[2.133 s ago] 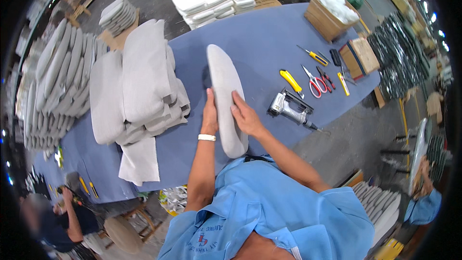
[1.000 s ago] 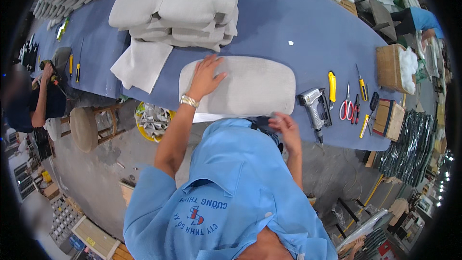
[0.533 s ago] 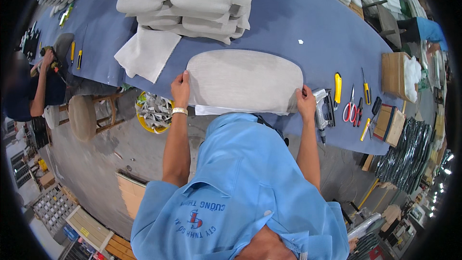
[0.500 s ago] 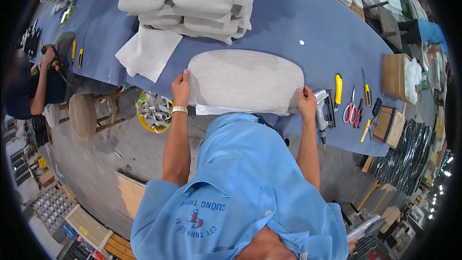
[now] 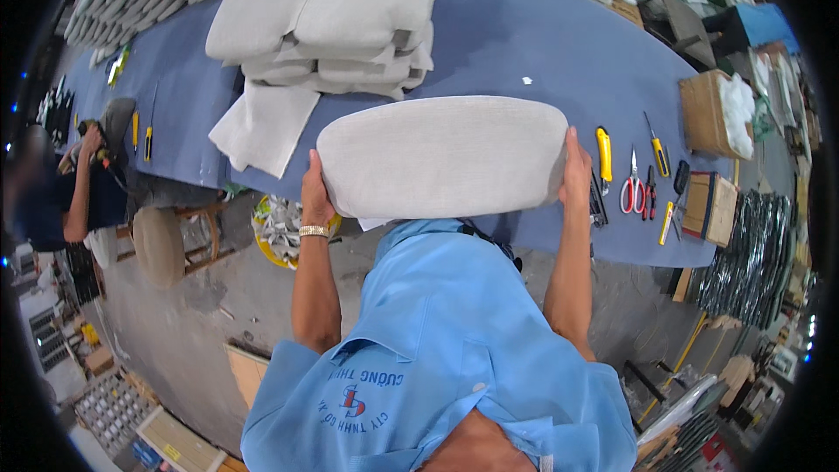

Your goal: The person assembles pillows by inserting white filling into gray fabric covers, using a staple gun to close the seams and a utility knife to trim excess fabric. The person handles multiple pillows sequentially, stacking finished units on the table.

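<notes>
A long grey fabric-covered seat cushion [image 5: 444, 156] with rounded ends is held up above the near edge of the blue worktable [image 5: 524, 44]. My left hand [image 5: 315, 194] grips its left end, a watch band on that wrist. My right hand [image 5: 574, 168] grips its right end. The cushion lies flat and wide between both hands, in front of my blue shirt.
A stack of grey cushions [image 5: 336, 13] and folded fabric [image 5: 262, 127] lies behind. Yellow utility knife [image 5: 604, 154], red-handled scissors [image 5: 631, 185] and other tools sit at the right, beside cardboard boxes [image 5: 710, 114]. A seated person [image 5: 74, 201] works at the left, near a stool [image 5: 162, 245].
The cushion went from resting on the table under my left hand to being gripped at both ends and lifted toward me; the view shifted closer.
</notes>
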{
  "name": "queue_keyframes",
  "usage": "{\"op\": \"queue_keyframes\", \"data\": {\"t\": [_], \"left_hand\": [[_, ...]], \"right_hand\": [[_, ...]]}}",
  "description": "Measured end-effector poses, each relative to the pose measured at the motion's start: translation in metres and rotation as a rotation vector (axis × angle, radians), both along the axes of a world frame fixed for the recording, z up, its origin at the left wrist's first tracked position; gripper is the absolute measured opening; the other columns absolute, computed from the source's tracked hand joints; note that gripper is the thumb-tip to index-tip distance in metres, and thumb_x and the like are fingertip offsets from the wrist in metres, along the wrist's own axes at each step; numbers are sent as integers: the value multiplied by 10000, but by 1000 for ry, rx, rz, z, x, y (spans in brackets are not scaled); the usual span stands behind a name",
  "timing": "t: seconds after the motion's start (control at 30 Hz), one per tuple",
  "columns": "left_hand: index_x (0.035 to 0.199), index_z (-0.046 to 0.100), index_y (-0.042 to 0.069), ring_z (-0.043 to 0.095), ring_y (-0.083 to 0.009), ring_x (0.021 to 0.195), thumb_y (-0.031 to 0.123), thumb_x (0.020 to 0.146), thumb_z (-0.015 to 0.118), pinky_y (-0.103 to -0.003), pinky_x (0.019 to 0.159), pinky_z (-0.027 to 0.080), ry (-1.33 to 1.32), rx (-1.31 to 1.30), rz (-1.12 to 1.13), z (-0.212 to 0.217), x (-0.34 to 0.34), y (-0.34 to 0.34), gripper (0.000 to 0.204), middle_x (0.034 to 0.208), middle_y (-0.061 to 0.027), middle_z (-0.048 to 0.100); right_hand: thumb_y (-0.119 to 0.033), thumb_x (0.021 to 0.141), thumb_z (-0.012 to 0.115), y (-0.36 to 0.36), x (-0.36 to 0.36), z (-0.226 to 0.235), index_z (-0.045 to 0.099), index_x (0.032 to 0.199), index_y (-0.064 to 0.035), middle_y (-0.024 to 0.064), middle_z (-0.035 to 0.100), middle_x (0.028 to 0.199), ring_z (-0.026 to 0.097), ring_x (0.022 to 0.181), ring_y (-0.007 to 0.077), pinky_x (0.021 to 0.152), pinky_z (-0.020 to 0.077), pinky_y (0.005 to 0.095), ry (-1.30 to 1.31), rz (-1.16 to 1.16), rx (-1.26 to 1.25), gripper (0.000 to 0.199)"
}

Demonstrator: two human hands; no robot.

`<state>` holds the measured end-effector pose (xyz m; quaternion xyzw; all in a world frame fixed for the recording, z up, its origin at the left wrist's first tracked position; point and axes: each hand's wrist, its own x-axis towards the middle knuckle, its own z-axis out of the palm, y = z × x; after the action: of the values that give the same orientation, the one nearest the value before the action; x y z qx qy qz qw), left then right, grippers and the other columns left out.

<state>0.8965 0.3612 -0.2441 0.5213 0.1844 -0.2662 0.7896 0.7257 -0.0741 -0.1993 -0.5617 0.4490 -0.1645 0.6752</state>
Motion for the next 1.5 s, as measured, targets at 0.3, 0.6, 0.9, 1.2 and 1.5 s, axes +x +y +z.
{"op": "queue_keyframes", "data": {"t": [0.3, 0.6, 0.9, 1.2, 1.5], "left_hand": [[1356, 581, -73, 628, -234, 1204, 503, 1077, 497, -353, 1051, 476, -372, 203, -88, 87, 69, -54, 646, 1344, -164, 651], [1249, 644, -77, 595, -149, 1135, 468, 1088, 509, -306, 1006, 462, -644, 75, -105, 180, 122, -100, 585, 1236, -99, 678], [1351, 574, -114, 592, -198, 1199, 526, 1079, 486, -328, 1053, 452, -825, -24, -176, 265, 167, -153, 701, 1334, -153, 640], [1426, 516, -79, 578, -224, 1248, 586, 1056, 489, -336, 1085, 436, -939, -51, -176, 343, 195, -202, 762, 1407, -163, 597], [1436, 504, -72, 558, -234, 1294, 624, 1038, 490, -368, 1105, 435, -905, -107, -207, 341, 192, -215, 802, 1431, -163, 582]], "right_hand": [[-595, 1020, 532, -43, 48, 69, 526, 1446, 66, 204, 557, 1465, 460, 1402, 286, 1171, 328, 440, -2, 102, -141, 786], [-526, 1053, 512, -76, 63, 124, 493, 1475, 73, 212, 543, 1487, 474, 1395, 281, 1176, 328, 400, -302, -18, -279, 734], [-586, 1046, 475, -95, 77, 226, 475, 1498, 51, 197, 530, 1504, 459, 1404, 295, 1179, 310, 424, -362, -126, -525, 781], [-573, 1064, 436, -126, 82, 294, 454, 1509, 59, 207, 527, 1506, 489, 1381, 285, 1159, 344, 379, -485, -225, -667, 773], [-523, 1080, 442, -132, 69, 304, 465, 1501, 69, 205, 523, 1510, 478, 1390, 266, 1162, 337, 360, -490, -272, -680, 727]]}}
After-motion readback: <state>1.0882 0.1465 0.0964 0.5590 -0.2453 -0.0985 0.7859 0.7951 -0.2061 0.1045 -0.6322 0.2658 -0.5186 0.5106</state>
